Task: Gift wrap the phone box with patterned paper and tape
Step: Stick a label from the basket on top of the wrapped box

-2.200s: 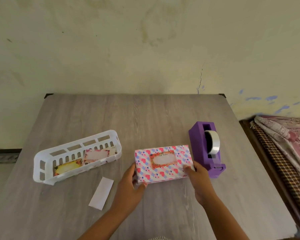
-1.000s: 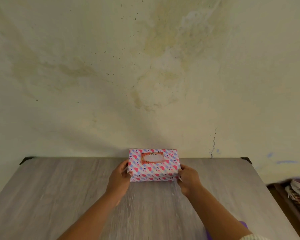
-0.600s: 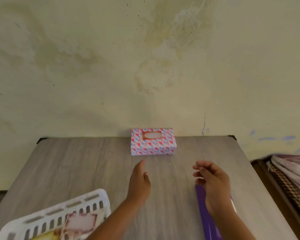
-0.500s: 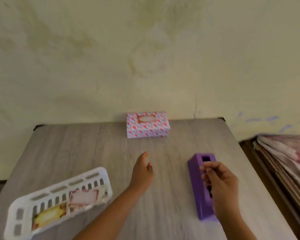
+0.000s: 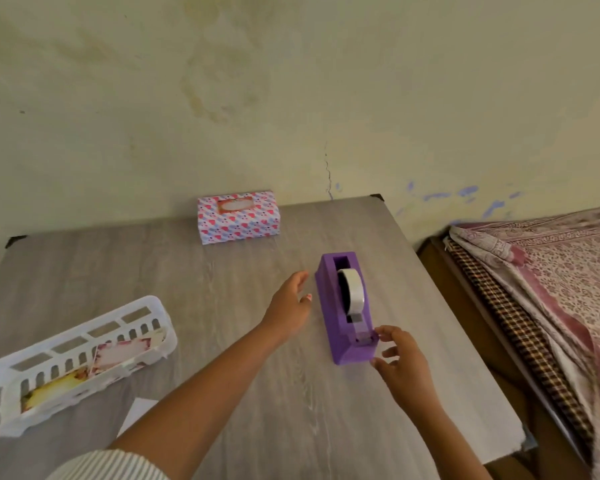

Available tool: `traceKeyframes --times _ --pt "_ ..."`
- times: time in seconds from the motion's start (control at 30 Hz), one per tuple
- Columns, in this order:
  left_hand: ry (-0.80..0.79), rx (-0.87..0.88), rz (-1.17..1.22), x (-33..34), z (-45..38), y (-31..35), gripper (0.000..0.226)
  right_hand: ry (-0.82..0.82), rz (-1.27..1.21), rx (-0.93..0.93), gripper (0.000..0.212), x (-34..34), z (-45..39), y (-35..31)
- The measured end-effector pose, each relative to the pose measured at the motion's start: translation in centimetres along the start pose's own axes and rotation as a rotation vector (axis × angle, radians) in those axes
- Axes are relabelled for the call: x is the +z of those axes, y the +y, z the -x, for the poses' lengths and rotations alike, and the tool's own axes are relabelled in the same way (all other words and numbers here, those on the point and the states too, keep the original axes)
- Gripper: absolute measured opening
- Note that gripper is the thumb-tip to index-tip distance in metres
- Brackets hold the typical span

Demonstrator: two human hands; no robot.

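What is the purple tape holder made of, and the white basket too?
The purple tape holder looks like hard moulded plastic: one even colour, smooth, with crisp edges. The white basket seems to be thin plastic as well, slightly glossy, with neat cut-out slots along its sides. Neither can be told for sure by looks alone.

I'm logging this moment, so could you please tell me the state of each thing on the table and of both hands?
Wrapped box: fully wrapped, labelled, at the table's far edge, untouched.
Tape dispenser: upright, roll loaded.
White basket: upright, holding label cards.
White paper strip: flat on the table.
Left hand: open, beside the dispenser.
Right hand: open, fingers at the dispenser's cutter end.
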State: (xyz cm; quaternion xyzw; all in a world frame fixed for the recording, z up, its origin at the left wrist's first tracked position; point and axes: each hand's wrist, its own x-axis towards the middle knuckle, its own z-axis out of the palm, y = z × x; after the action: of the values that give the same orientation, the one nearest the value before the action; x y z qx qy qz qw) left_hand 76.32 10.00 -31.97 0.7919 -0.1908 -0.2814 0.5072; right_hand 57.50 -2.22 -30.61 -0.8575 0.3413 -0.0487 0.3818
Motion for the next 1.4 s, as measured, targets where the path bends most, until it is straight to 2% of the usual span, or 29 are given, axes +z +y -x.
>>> traceKeyframes --times 0.13,0.3,0.43,0.53,0.7,0.87,1.07,1.33,1.4 --pt "0.029 -0.056 0.007 0.9 -1.9 1.7 0.058 -0.06 -0.021 -0.028 0.038 0.1 -2.0 0.6" --pt "0.053 -0.125 -0.032 2.5 -4.1 3.3 0.061 -0.14 0.063 -0.169 0.026 0.3 -3.9 1.9" --pt "0.083 -0.286 0.159 4.1 -4.9 4.7 0.057 -0.18 0.041 -0.332 0.021 -0.3 -5.4 2.9" --pt "0.122 -0.295 0.2 4.9 -4.9 5.3 0.049 -0.189 0.044 -0.429 0.02 -1.3 -6.2 4.2" --pt "0.099 -0.243 0.339 7.8 -3.0 6.4 0.052 -0.18 0.026 -0.486 0.026 -5.2 -4.4 7.6" --pt "-0.008 -0.191 0.337 12.6 -1.7 8.0 0.048 -0.16 0.049 -0.461 0.027 -9.5 -2.0 12.0" --pt "-0.074 -0.21 0.343 16.6 -1.3 8.3 0.052 -0.166 0.045 -0.419 0.034 -12.9 -0.7 14.5" --pt "-0.1 -0.191 0.268 17.2 -0.3 7.6 0.042 -0.275 0.111 -0.309 0.038 -13.9 -0.5 14.7" --pt "-0.107 -0.177 0.205 17.1 -0.1 7.4 0.044 -0.357 0.189 -0.242 0.03 -14.4 -0.4 13.6"
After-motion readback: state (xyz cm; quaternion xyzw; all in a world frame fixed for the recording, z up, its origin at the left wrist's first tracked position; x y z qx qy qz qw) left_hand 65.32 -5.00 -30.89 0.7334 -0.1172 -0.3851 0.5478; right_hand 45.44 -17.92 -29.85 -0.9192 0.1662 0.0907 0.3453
